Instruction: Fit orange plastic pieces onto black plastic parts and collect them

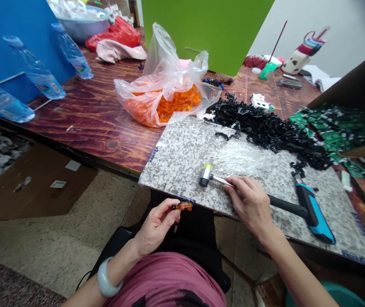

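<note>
Between the thumb and fingers of my left hand (156, 224) is a small translucent orange plastic part (184, 206) with black bits on it, held just off the slab's front edge. My right hand (249, 204) has its fingers closed around the metal shaft of a small hammer (206, 175). The hammer has a yellow face and a black face, and its black handle stretches away to the right. A blue-and-black handled tool (315, 213) with a metal tip lies by the handle's end. Behind my right hand, thin clear strands (244, 157) are spread on the speckled slab (182, 157).
Black plastic parts (265, 123) are heaped along the slab's back edge. A clear bag (166, 100) of orange parts stands behind. Green circuit boards (332, 128) spill from a cardboard box (361, 94) at right. Several water bottles (36, 72) lean on the left; a carton (38, 183) sits below.
</note>
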A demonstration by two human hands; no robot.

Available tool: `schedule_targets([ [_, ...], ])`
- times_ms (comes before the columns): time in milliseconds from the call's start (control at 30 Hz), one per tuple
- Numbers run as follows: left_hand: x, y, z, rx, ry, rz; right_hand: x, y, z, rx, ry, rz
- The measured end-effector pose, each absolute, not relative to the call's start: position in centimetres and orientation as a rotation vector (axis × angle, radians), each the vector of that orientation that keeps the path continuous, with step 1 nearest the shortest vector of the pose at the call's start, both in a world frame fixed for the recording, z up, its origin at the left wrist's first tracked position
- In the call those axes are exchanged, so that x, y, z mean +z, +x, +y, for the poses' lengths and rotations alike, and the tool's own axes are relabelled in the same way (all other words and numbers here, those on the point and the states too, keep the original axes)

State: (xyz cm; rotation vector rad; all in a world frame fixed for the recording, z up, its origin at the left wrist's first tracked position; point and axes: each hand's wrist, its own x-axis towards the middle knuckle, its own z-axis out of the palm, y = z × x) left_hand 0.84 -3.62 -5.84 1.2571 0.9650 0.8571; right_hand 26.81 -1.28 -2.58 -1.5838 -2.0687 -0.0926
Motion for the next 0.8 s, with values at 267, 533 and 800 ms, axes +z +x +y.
schedule_targets([
  [267, -5.8, 0.8, -4.2, 0.859, 1.341, 0.938, -1.1, 25.3, -2.5, 0.095, -1.502, -2.024],
  [533, -4.7, 1.3, -4.2, 0.838, 1.438, 0.86, 0.4, 21.1, -5.0, 0.766, -1.186, -1.962],
  [800, -4.8, 1.2, -4.3, 0.712, 1.515, 0.82, -0.3, 20.9, -5.7, 0.636, -1.16, -1.94],
])
